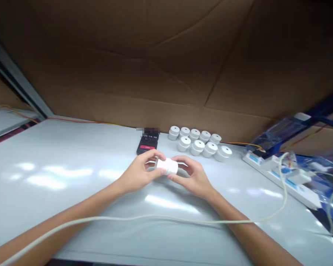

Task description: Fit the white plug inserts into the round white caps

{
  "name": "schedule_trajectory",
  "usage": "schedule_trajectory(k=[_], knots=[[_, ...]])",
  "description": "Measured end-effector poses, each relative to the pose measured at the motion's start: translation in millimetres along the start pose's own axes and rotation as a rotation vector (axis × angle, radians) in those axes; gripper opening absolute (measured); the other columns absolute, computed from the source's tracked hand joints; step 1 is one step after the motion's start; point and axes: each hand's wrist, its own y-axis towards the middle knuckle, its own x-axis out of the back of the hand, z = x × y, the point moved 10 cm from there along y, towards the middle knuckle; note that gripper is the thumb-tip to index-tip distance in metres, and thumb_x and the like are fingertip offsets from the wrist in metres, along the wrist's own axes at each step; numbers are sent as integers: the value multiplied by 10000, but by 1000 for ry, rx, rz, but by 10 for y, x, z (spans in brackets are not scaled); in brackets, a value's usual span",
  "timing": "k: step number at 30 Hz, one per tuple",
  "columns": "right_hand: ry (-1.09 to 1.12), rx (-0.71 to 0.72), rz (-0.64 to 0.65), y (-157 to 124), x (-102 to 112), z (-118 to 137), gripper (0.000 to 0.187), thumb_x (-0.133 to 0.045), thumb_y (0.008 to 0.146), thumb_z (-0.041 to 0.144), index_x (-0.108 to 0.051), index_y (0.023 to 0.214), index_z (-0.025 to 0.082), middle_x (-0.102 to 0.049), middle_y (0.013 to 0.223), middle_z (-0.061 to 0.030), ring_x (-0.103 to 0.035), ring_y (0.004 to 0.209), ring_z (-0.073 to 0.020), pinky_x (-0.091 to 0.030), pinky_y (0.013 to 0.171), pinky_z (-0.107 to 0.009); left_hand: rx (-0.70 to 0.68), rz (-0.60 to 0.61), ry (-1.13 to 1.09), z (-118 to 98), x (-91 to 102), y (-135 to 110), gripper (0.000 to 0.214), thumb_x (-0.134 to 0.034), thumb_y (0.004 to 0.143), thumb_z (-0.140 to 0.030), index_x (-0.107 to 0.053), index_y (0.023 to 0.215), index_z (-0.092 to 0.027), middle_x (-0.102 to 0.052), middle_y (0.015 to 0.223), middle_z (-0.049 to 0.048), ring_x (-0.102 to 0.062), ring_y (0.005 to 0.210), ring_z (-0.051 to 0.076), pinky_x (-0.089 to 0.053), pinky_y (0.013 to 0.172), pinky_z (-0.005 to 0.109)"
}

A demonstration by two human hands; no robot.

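Observation:
Between my two hands is a small white cylindrical plastic piece (167, 166), tipped on its side above the table. My left hand (140, 171) grips its left end between thumb and fingers. The thumb and fingertips of my right hand (192, 176) close on its right end. Beyond my hands, toward the back, stand several similar white round pieces (197, 147) in two rows, each with a small dark hole in its top. A black phone (148, 142) showing a running timer lies just past my left fingers.
A white cable (155, 217) crosses the view in front of my forearms. It leads to a white power strip (283, 179) on the right, beside blue plastic wrapping (324, 184). Brown cardboard (127, 74) walls the back of the glossy white table (72, 151).

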Motion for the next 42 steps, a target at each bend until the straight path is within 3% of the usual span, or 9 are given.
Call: schedule_trajectory(k=[7,12,17,21,27,30,34,38,42], knots=[[-339,464,-33,-158,-47,548,387,-773,812,173,-657,1175,238,-736,1130,-107,-703,1041,-254,-586,904,-402,286,39,-148,249,-96,-14,390,-623,898,-571,-562,900,-186,-644,733,2,-620,622,147,-520,591,274],[-105,29,-73,-31,52,128,312,-812,777,399,-714,1002,207,-764,929,-69,-724,827,-233,-618,739,-366,169,41,-113,146,-89,-22,328,-714,861,-467,-570,963,-191,-652,964,34,-674,855,180,-558,747,306],[267,-431,43,-68,-117,-316,425,-706,824,595,-705,879,173,-680,662,-19,-626,496,-157,-522,460,-278,-183,103,175,-203,-170,-115,180,-713,841,-235,-574,950,-206,-615,1127,70,-612,1079,210,-496,977,366],[369,-419,-35,-46,-68,-285,438,-743,787,607,-700,872,179,-683,673,-15,-622,523,-152,-535,475,-274,-204,-11,203,-226,-117,-122,401,-766,822,-355,-553,1135,-224,-581,1281,104,-576,1197,244,-494,977,355],[321,-340,-113,-18,18,-210,414,-827,715,541,-711,891,184,-697,717,-16,-629,589,-158,-567,529,-291,141,38,66,158,-132,-47,446,-401,1005,-592,-581,966,-186,-636,763,14,-603,644,160,-483,632,296],[387,-443,-85,-50,-27,-322,398,-751,795,576,-689,875,191,-669,649,-6,-609,509,-151,-494,438,-260,-109,41,272,-109,-124,-74,257,-608,939,-406,-613,1103,-208,-697,1089,72,-654,997,222,-519,866,349],[457,-493,-59,-74,-74,-406,416,-730,813,588,-663,937,196,-660,622,6,-608,474,-147,-475,415,-246,-293,15,478,-334,-139,-160,513,-731,858,-350,-541,1321,-240,-506,1499,130,-446,1402,303,-363,1162,459],[397,-461,-85,-79,-68,-402,476,-830,706,552,-659,967,193,-676,625,10,-620,492,-155,-540,488,-286,-19,75,352,-98,-130,-83,376,-528,981,-507,-571,1197,-202,-694,1098,81,-654,999,230,-519,857,345],[379,-467,-64,-84,-112,-389,466,-827,702,555,-654,942,195,-682,609,5,-594,480,-154,-514,466,-286,-12,97,372,-106,-159,-70,307,-440,1025,-469,-572,961,-199,-651,863,10,-592,776,164,-462,717,277]])
